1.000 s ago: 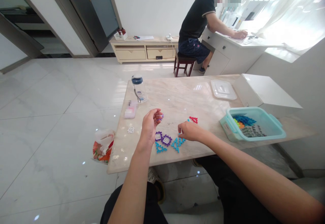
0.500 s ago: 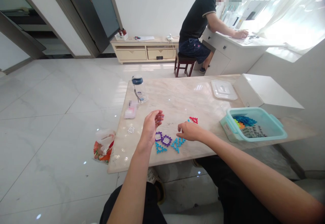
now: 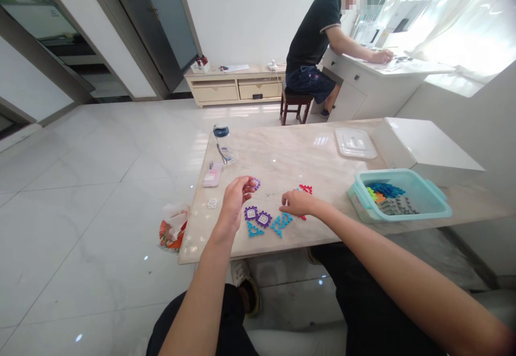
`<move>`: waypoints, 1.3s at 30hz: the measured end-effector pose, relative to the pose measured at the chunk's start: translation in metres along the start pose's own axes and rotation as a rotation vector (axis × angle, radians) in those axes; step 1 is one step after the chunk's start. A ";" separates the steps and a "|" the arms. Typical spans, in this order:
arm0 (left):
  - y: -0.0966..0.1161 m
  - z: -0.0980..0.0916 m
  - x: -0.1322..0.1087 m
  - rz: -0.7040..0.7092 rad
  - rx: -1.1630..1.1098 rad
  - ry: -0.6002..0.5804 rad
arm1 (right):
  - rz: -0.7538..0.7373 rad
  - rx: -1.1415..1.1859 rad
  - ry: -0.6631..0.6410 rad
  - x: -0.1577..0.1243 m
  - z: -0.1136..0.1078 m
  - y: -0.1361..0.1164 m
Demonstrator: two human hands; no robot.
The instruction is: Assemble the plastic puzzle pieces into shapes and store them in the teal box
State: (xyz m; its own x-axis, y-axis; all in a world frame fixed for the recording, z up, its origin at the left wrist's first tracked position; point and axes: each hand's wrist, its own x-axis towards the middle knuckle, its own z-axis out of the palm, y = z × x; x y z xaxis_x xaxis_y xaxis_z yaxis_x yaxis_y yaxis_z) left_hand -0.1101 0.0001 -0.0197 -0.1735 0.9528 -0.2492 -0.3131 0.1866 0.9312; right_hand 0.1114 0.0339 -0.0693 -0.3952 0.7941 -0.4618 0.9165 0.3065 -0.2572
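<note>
My left hand (image 3: 237, 199) is raised over the table with its fingers closed on a purple square building tile (image 3: 257, 184), partly hidden by the fingertips. Below it lie two purple tiles with white grid inserts (image 3: 264, 219) and a light-blue triangular piece (image 3: 254, 230). My right hand (image 3: 299, 203) is closed with curled fingers; whatever it may hold is hidden. Two more light-blue triangular pieces (image 3: 276, 227) lie just below its fingers. A red toothed piece (image 3: 306, 189) shows beyond this hand, and a bit of red shows under the wrist.
A teal tub (image 3: 363, 205) of blue, grey, orange and green pieces stands at right, by a white box (image 3: 431, 143) and clear lid (image 3: 355, 143). At left are a bottle (image 3: 224, 145), pink pack (image 3: 212, 175) and white cutouts (image 3: 212, 203). A person (image 3: 312, 28) sits beyond.
The purple tile in my left hand has come more into view. Some red now shows below my right wrist, which has barely moved. The whole view has shifted slightly.
</note>
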 end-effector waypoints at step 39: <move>0.049 -0.088 -0.007 -0.117 -0.745 0.150 | -0.483 -0.146 0.206 0.151 0.014 -0.069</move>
State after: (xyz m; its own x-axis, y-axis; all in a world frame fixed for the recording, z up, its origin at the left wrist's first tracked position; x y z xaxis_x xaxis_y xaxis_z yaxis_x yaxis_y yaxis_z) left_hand -0.2061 -0.0183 0.0045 -0.2083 0.8841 -0.4183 -0.8747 0.0230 0.4842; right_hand -0.0124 0.1256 -0.1338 -0.7666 0.6266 -0.1404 0.6384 0.7203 -0.2714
